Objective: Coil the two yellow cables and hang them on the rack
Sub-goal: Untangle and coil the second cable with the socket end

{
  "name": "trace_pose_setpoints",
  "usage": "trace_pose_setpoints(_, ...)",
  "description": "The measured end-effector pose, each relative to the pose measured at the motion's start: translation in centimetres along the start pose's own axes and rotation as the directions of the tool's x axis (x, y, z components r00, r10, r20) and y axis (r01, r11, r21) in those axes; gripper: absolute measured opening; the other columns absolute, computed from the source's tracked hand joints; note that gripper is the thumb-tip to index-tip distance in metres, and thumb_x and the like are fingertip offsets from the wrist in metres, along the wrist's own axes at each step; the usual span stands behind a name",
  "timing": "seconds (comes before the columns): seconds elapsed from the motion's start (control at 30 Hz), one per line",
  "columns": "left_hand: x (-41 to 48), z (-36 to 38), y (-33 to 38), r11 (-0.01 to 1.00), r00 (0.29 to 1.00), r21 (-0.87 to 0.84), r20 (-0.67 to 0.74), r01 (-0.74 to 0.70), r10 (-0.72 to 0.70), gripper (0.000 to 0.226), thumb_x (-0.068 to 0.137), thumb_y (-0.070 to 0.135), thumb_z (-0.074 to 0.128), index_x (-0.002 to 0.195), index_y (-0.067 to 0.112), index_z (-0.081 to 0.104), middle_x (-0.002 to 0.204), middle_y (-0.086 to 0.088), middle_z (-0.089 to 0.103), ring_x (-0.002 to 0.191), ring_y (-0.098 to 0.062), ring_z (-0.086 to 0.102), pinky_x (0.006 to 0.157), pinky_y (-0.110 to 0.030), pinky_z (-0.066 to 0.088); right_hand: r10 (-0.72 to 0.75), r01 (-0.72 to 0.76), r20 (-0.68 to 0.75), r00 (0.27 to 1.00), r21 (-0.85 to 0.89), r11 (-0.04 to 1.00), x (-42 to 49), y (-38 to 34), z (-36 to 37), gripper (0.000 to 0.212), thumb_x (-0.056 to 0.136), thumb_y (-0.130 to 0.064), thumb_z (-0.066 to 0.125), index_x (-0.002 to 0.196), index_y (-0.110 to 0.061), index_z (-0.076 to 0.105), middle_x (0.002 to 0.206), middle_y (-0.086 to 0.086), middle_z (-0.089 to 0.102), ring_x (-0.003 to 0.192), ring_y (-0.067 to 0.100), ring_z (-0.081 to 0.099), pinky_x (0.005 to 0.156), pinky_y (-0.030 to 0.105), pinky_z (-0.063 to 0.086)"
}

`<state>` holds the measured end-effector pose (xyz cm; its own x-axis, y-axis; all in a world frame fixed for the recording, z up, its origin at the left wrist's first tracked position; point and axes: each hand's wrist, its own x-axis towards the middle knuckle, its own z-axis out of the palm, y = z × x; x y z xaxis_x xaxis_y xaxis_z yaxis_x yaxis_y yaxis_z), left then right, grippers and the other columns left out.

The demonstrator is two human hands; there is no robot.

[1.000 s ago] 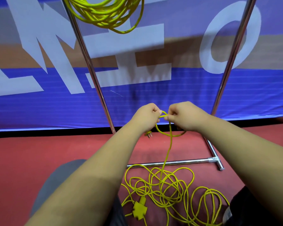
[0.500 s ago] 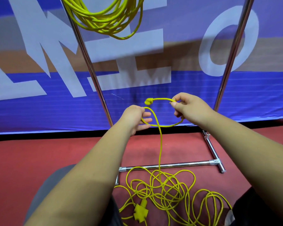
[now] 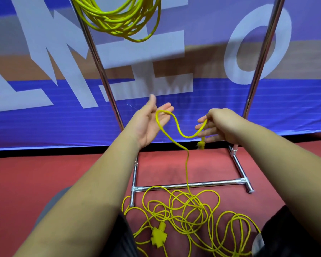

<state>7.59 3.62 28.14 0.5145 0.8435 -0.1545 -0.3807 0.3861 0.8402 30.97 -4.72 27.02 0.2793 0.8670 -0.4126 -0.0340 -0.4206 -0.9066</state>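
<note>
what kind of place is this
Likely an indoor sports hall or event venue, though that is a guess: a red floor, a large blue banner with big white letters behind it, and a chrome rack holding a coiled yellow cable.

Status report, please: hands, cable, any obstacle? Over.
Left hand open, second cable draped over its fingers; right hand pinches it near the plug. First coil hangs on rack. Rest tangled on floor.
</note>
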Motion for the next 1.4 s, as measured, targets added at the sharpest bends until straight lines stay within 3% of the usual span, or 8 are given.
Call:
trace_pose_setpoints(0.23, -0.5, -0.4, -2.2, 0.743, 0.943, 0.588, -0.276, 0.320, -0.187, 0.032, 0.087, -0.020, 0.043, 0.103, 0.006, 0.055, 0.105, -0.017, 0.055, 0.094, -0.036, 0.074, 0.077, -0.034, 0.064, -0.258, 0.275, 0.098, 0.961, -0.258, 0.926, -0.7, 0.3, -0.1, 0.011, 0.102, -0.012, 0.058, 0.110, -0.012, 0.066, 0.114, 0.000, 0.080, 0.091, 0.024, 0.081, 0.085, 0.046, 0.062)
trace_pose_setpoints(0.4, -0.6, -1.0, -4.5, -0.481, 0.969, 0.871, -0.196, 0.100, -0.153, 0.050, 0.090, 0.026, 0.065, 0.136, 0.015, 0.049, 0.134, -0.013, 0.053, 0.115, -0.036, 0.056, 0.095, -0.044, 0.051, -0.450, 0.362, -0.028, 0.893, -0.550, 0.753, -1.6, -0.2, -0.3, 0.003, 0.091, -0.033, 0.075, 0.089, -0.033, 0.077, 0.076, -0.009, 0.073, 0.062, 0.015, 0.063, 0.059, 0.031, 0.052)
trace_pose_setpoints(0.5, -0.5, -0.5, -6.2, -0.230, 0.950, 0.970, 0.002, -0.078, -0.313, 0.087, 0.084, 0.056, 0.076, 0.156, 0.029, 0.035, 0.158, 0.000, 0.039, 0.143, -0.027, 0.041, 0.116, -0.047, 0.038, -0.502, 0.342, -0.092, 0.860, -0.628, 0.699, -1.9, -0.7, 0.0, 0.017, 0.091, -0.052, 0.077, 0.085, -0.036, 0.079, 0.086, -0.007, 0.065, 0.067, 0.016, 0.066, 0.059, 0.030, 0.048)
trace_pose_setpoints(0.6, -0.6, 0.6, -7.8, 0.274, 0.948, 0.962, 0.102, -0.017, -0.300, 0.046, 0.093, 0.053, 0.069, 0.133, 0.033, 0.060, 0.136, 0.005, 0.063, 0.121, -0.015, 0.059, 0.108, -0.036, 0.044, -0.500, 0.322, -0.163, 0.850, -0.591, 0.740, -1.9, -1.1, 0.2, 0.028, 0.091, -0.055, 0.075, 0.081, -0.029, 0.080, 0.073, -0.003, 0.063, 0.071, 0.022, 0.059, 0.063, 0.036, 0.047)
trace_pose_setpoints(0.8, 0.6, 1.7, -6.4, 0.868, 0.960, 0.421, -0.206, 0.264, -0.192, 0.028, 0.112, 0.033, 0.040, 0.106, 0.013, 0.059, 0.090, -0.007, 0.071, 0.087, -0.028, 0.077, 0.087, -0.048, 0.061, -0.211, 0.203, -0.160, 0.964, -0.067, 0.977, -1.2, -0.9, 0.1, 0.025, 0.101, -0.037, 0.064, 0.087, -0.016, 0.063, 0.068, 0.004, 0.055, 0.051, 0.022, 0.062, 0.060, 0.042, 0.064)
trace_pose_setpoints(1.0, 1.6, 0.1, -3.4, 0.895, 0.935, 0.409, -0.354, 0.175, -0.020, 0.032, 0.109, 0.036, 0.043, 0.105, 0.017, 0.068, 0.068, 0.003, 0.046, 0.057, -0.013, 0.048, 0.065, -0.034, 0.060, -0.219, 0.181, -0.099, 0.971, -0.297, 0.938, -0.7, -0.3, -0.3, 0.010, 0.097, -0.018, 0.066, 0.092, -0.009, 0.066, 0.075, 0.009, 0.055, 0.059, 0.023, 0.052, 0.059, 0.036, 0.054)
trace_pose_setpoints(1.2, 0.7, 0.4, -0.3, 0.947, 0.985, 0.295, -0.075, -0.126, 0.154, 0.038, 0.106, 0.038, 0.051, 0.095, 0.012, 0.077, 0.062, 0.003, 0.028, 0.054, -0.014, 0.022, 0.055, -0.028, 0.028, -0.245, 0.091, -0.134, 0.960, -0.679, 0.729, 0.0, 0.6, -0.8, 0.016, 0.099, -0.034, 0.070, 0.093, -0.021, 0.077, 0.074, 0.004, 0.064, 0.066, 0.021, 0.058, 0.065, 0.032, 0.052)
trace_pose_setpoints(1.4, -2.1, 1.0, 0.5, 0.584, 0.931, 0.787, 0.336, -0.196, -0.140, 0.031, 0.098, 0.037, 0.063, 0.087, 0.014, 0.081, 0.065, -0.006, 0.052, 0.063, -0.017, 0.044, 0.067, -0.025, 0.042, -0.065, 0.076, -0.096, 0.993, 0.121, 0.990, 0.8, -0.1, -0.5, 0.035, 0.104, -0.003, 0.041, 0.120, -0.007, 0.072, 0.113, 0.016, 0.077, 0.101, 0.025, 0.078, 0.085, 0.038, 0.063)
